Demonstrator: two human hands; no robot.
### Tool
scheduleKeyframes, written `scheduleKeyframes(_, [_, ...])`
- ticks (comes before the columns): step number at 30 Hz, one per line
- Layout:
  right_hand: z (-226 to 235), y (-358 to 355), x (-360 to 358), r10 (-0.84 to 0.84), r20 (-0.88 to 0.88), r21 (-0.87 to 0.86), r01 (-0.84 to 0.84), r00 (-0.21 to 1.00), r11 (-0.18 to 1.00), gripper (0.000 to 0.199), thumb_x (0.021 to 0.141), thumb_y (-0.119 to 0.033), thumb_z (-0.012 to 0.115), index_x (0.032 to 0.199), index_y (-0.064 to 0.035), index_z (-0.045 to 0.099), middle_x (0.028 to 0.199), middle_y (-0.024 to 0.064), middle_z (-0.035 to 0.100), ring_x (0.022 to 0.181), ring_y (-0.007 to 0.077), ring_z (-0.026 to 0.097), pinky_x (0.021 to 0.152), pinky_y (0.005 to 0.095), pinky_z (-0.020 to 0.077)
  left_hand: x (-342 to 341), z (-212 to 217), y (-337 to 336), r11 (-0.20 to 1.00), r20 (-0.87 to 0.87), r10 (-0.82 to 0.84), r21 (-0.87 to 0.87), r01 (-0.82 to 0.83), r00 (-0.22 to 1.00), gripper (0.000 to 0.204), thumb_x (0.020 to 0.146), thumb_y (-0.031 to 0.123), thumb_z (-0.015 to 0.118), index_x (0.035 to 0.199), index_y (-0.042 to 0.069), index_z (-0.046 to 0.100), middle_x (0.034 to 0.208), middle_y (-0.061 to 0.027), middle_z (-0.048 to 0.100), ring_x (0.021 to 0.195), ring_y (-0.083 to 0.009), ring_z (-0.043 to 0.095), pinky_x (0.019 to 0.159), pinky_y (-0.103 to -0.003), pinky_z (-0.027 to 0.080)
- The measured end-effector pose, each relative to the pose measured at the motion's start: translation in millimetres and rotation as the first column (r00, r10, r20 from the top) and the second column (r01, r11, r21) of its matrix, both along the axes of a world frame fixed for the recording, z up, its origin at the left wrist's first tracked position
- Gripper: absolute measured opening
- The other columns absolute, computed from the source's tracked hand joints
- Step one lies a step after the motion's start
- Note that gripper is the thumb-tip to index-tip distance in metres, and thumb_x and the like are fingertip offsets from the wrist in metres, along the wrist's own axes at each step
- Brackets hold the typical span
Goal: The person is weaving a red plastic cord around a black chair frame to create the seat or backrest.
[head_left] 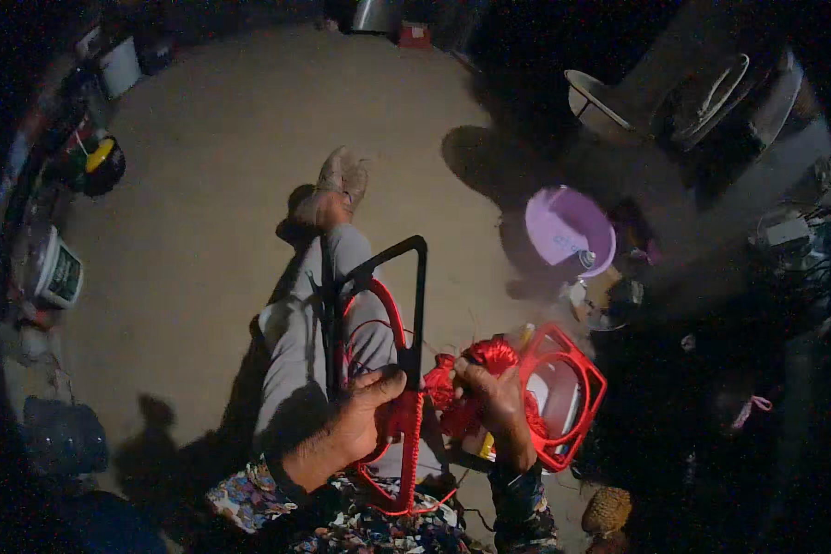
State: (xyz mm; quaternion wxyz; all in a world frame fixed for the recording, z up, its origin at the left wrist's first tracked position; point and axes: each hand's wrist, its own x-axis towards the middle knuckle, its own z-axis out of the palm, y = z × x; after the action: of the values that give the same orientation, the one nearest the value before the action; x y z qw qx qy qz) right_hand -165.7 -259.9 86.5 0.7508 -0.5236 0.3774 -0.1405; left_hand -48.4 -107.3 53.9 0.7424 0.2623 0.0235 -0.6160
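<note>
My left hand [353,427] is closed around the side bar of a black four-cornered frame [421,295] that stands upright over my lap. Red cord is wound tightly along the frame's lower part, and a curved red band [388,300] runs inside it. In my right hand [497,399] is a crumpled bundle of shiny red cord [489,353], gripped between thumb and fingers. Just right of that hand lies a similar red frame [593,369] with a rounded inner opening. A loose red strand trails below the frame in my left hand.
My outstretched legs [295,369] in grey trousers rest on the floor. A purple basin [563,226] stands ahead to the right, with a small can [586,259] at its rim. A white tub [60,272] is at the left. Pale chair-like shapes [600,102] stand in shadow at the far right.
</note>
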Motion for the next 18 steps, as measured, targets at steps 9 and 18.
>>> scheduleKeyframes(9, [19, 20, -29, -0.029, -0.208, -0.17, -0.007, 0.978, 0.985, 0.065, 0.084, -0.05, 0.041, 0.118, 0.0047, 0.046, 0.119, 0.0218, 0.052, 0.107, 0.0367, 0.052, 0.088, 0.0422, 0.0486, -9, 3, -17, 0.983, 0.059, -0.151, 0.115, 0.144, 0.987, 0.028, 0.086, 0.032, 0.06, 0.103, 0.01, 0.057, 0.085, 0.0015, 0.062, 0.064, -0.0071, 0.059, 0.037, -0.021, 0.032])
scheduleKeyframes(18, [17, 47, -50, -0.011, -0.352, -0.656, -0.238, 0.936, 0.716, 0.025, 0.07, -0.005, 0.067, 0.094, -0.0005, 0.061, 0.071, 0.003, 0.061, 0.062, 0.0146, 0.058, 0.058, 0.027, 0.0475, -17, 0, -9, 0.988, -0.089, -0.137, 0.057, 0.142, 0.987, 0.025, 0.083, 0.029, 0.064, 0.096, 0.008, 0.058, 0.08, -0.0001, 0.062, 0.065, -0.0104, 0.061, 0.045, -0.026, 0.046])
